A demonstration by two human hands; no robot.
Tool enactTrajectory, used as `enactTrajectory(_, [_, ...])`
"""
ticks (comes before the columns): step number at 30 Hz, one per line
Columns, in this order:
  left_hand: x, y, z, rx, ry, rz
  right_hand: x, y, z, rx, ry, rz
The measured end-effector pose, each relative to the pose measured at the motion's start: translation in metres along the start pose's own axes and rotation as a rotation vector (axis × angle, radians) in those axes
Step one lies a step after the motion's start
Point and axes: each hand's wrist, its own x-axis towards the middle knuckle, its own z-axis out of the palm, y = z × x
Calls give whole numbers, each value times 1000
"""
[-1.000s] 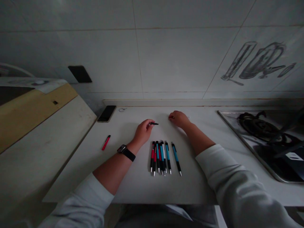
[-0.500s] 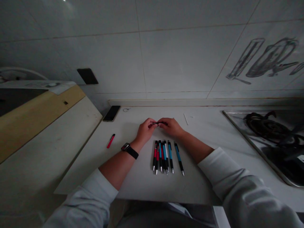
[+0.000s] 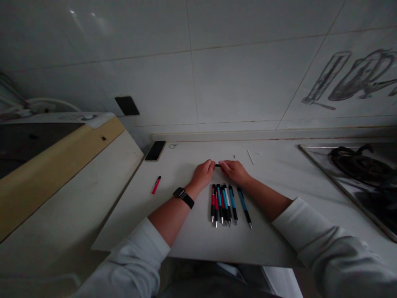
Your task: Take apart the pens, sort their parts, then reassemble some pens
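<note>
My left hand (image 3: 203, 176) and my right hand (image 3: 236, 171) are both closed on a slim black pen part (image 3: 217, 165), one at each end. Only a short dark stretch of it shows between my fingers. Just below lies a row of click pens (image 3: 222, 203) with red, blue and white barrels, black grips and silver tips pointing towards me. One blue pen (image 3: 245, 207) lies a little apart at the right. On the left rests a loose red pen barrel (image 3: 156, 185) with a black clip. Beyond my right hand are a thin white pen refill (image 3: 249, 157) and a tiny spring-like piece (image 3: 234, 156).
A dark phone (image 3: 155, 151) and a small ring (image 3: 173, 145) lie at the back left of the white counter (image 3: 192, 244). A gas stove (image 3: 366, 165) is set in at the right. A pale board-like box (image 3: 93, 182) stands on the left, before the tiled wall.
My fingers have closed further round the black pen part, so less of it shows. The whole view has shifted slightly; the pens on the counter lie as before.
</note>
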Motion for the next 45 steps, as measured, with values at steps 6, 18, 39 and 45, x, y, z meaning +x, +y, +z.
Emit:
enactTrajectory(6, [1,-2,5,52,9,-32,-1,0,-1,-35,74,-105])
enactTrajectory(18, [-2,3,1,75,68,-67,1,4,1,59,49,-18])
enactTrajectory(39, [41,-45,-87,597,-30,19,15,30,3,365,267,20])
enactTrajectory(45, [59,-60,-108,866,-288,54,21,38,-3,364,252,31])
